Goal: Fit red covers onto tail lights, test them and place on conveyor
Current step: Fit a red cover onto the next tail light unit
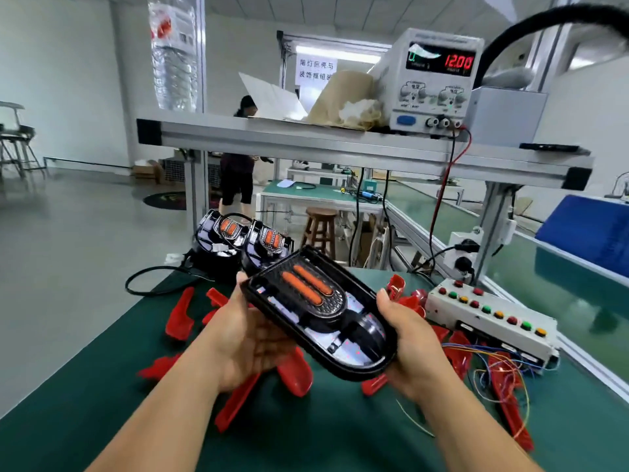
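The person holds one tail light in the air above the middle of the desk, tilted, with its open face up. The left hand lies under its far left end, palm up, fingers curled below and the thumb at the rim. The right hand grips the rounded near end, thumb on the top edge. The housing is glossy black plastic, long with one round end. Inside it are two orange bars on a dark patterned plate. No cover is on it.

Below the hands, many red covers lie scattered over the dark green mat of the desk. They are shiny and half-transparent, and some are partly hidden by the arms. At the far edge of the desk stand two more tail lights, close together.

At the right edge lies a long white button box with red, green and yellow buttons, and thin coloured wires tangle beside it over some covers. Beyond that edge runs the green conveyor, with a blue crate on its far side.

An aluminium shelf crosses above the desk and carries a power supply showing 12.00 in red digits. A wooden stool stands behind the desk.
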Demonstrator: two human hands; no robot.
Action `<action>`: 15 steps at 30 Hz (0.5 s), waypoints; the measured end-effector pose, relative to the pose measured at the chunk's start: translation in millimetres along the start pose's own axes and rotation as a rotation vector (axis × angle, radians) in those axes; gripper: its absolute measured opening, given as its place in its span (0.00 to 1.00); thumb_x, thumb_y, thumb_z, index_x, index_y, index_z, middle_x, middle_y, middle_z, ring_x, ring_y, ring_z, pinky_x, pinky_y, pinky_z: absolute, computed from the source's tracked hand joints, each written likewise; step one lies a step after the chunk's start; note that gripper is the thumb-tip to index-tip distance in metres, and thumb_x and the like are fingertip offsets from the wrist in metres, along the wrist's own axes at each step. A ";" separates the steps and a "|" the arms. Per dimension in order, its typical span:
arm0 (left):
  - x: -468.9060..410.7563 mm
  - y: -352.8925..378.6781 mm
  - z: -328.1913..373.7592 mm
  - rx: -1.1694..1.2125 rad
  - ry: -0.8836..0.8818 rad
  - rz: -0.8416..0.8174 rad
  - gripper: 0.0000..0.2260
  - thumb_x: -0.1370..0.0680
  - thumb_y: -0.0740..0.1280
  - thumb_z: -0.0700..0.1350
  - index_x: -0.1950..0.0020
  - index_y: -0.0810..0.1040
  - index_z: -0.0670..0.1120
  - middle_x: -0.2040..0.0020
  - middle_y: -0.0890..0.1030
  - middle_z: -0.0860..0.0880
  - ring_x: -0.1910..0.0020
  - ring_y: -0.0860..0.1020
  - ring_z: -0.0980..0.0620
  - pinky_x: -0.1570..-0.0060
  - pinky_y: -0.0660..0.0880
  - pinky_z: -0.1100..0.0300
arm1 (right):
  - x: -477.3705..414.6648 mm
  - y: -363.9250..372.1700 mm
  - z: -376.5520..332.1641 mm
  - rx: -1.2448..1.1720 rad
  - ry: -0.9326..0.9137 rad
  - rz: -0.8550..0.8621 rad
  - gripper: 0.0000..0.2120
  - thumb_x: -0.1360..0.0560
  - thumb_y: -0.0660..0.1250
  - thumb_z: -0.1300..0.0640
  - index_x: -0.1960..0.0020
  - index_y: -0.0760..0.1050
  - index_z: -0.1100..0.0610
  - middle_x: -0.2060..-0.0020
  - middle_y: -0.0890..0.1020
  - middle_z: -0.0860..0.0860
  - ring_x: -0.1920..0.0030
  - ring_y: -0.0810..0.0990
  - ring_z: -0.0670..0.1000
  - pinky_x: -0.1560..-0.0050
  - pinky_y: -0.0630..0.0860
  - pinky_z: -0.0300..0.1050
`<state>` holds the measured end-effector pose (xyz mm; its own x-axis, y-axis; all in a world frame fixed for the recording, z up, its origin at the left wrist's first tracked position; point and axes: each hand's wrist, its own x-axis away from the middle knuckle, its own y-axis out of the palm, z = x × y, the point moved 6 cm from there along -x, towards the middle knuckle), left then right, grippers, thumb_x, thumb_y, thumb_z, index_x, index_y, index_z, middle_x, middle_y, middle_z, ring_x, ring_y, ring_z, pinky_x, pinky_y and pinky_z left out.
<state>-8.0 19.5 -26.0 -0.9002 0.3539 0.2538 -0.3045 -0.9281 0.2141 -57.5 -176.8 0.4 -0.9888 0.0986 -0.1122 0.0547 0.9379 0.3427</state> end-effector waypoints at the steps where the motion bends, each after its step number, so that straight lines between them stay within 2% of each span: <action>1: 1.9 -6.5 -2.2 0.015 0.001 0.004 0.39 0.26 0.49 0.75 0.60 0.87 0.45 0.55 0.86 0.44 0.59 0.83 0.47 0.53 0.78 0.54 | 3.3 -1.6 -1.3 0.053 0.026 -0.027 0.19 0.26 0.63 0.49 0.52 0.84 0.63 0.51 0.84 0.65 0.52 0.84 0.61 0.48 0.81 0.54; 2: 1.4 -17.7 -2.5 -0.002 0.021 0.052 0.34 0.26 0.56 0.73 0.63 0.85 0.44 0.58 0.84 0.43 0.60 0.80 0.45 0.52 0.76 0.53 | 5.6 -4.6 -1.2 0.117 0.045 -0.043 0.19 0.28 0.65 0.48 0.54 0.84 0.63 0.53 0.84 0.64 0.56 0.85 0.59 0.54 0.82 0.50; 4: 2.4 -43.8 7.3 -0.171 0.121 0.256 0.24 0.27 0.66 0.66 0.69 0.73 0.46 0.70 0.73 0.44 0.72 0.69 0.49 0.66 0.68 0.56 | 9.8 -9.7 2.4 0.230 0.074 -0.076 0.22 0.29 0.67 0.47 0.52 0.82 0.67 0.54 0.84 0.65 0.60 0.83 0.57 0.60 0.81 0.46; 5: 5.7 -49.2 14.6 -0.220 0.202 0.314 0.23 0.25 0.66 0.63 0.70 0.69 0.47 0.72 0.69 0.46 0.74 0.65 0.51 0.69 0.63 0.57 | 11.9 -11.5 5.8 0.261 0.087 -0.090 0.25 0.29 0.68 0.46 0.51 0.81 0.70 0.53 0.83 0.67 0.60 0.82 0.58 0.60 0.80 0.46; 6: 7.1 -48.4 18.9 -0.206 0.261 0.305 0.22 0.22 0.64 0.61 0.69 0.71 0.47 0.71 0.70 0.45 0.74 0.66 0.52 0.69 0.64 0.58 | 12.9 -12.9 10.5 0.270 0.102 -0.106 0.27 0.29 0.68 0.45 0.50 0.79 0.71 0.53 0.83 0.67 0.60 0.82 0.58 0.59 0.80 0.46; 7: 7.7 -40.9 19.5 -0.174 0.277 0.227 0.22 0.21 0.62 0.60 0.64 0.77 0.44 0.68 0.76 0.42 0.71 0.73 0.50 0.67 0.70 0.57 | 13.9 -12.8 13.5 0.268 0.112 -0.118 0.27 0.29 0.68 0.45 0.50 0.80 0.70 0.54 0.83 0.67 0.60 0.82 0.58 0.59 0.80 0.47; 8: 9.0 -27.2 16.1 -0.145 0.247 0.086 0.22 0.20 0.60 0.60 0.55 0.82 0.42 0.60 0.82 0.38 0.63 0.81 0.45 0.62 0.77 0.55 | 14.2 -10.9 15.2 0.261 0.114 -0.131 0.25 0.28 0.69 0.44 0.51 0.81 0.68 0.55 0.84 0.65 0.60 0.82 0.58 0.58 0.80 0.47; 9: 13.0 -11.6 10.7 -0.141 0.182 -0.058 0.23 0.20 0.59 0.60 0.48 0.83 0.42 0.53 0.84 0.37 0.56 0.84 0.39 0.58 0.81 0.52 | 14.5 -8.6 15.7 0.256 0.111 -0.148 0.23 0.28 0.71 0.44 0.52 0.82 0.66 0.57 0.84 0.63 0.61 0.83 0.57 0.58 0.80 0.47; 10: 17.0 -0.9 6.8 -0.149 0.138 -0.148 0.21 0.20 0.60 0.58 0.44 0.82 0.43 0.51 0.84 0.36 0.53 0.84 0.37 0.60 0.82 0.50 | 13.2 -7.1 16.7 0.251 0.106 -0.158 0.23 0.29 0.72 0.43 0.53 0.82 0.65 0.57 0.84 0.62 0.61 0.82 0.57 0.58 0.80 0.46; 12: 18.3 4.3 9.3 -0.164 0.163 -0.151 0.14 0.20 0.63 0.51 0.43 0.80 0.42 0.51 0.85 0.36 0.56 0.84 0.35 0.66 0.82 0.50 | 10.6 -1.8 19.0 0.235 0.090 -0.153 0.27 0.31 0.71 0.39 0.52 0.83 0.65 0.54 0.84 0.63 0.58 0.83 0.58 0.55 0.81 0.48; 14: 16.6 -3.1 18.8 -0.107 0.245 -0.067 0.09 0.19 0.62 0.44 0.46 0.81 0.42 0.54 0.85 0.35 0.60 0.85 0.36 0.69 0.81 0.51 | 4.7 -1.8 29.1 0.097 0.142 -0.093 0.31 0.29 0.63 0.34 0.48 0.83 0.62 0.49 0.84 0.62 0.52 0.84 0.59 0.49 0.81 0.53; 15: 15.8 -10.3 23.6 -0.063 0.288 -0.022 0.09 0.19 0.62 0.44 0.49 0.82 0.43 0.54 0.85 0.36 0.62 0.85 0.38 0.70 0.81 0.52 | 1.3 -2.6 34.4 0.033 0.164 -0.062 0.31 0.26 0.59 0.35 0.47 0.83 0.62 0.49 0.84 0.61 0.49 0.84 0.59 0.47 0.80 0.54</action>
<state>-11.7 37.4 -1.9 -0.9417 0.3351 -0.0301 -0.3356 -0.9291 0.1553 -54.1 -167.6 -32.7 -0.9997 -0.0130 0.0229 -0.0053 0.9512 0.3086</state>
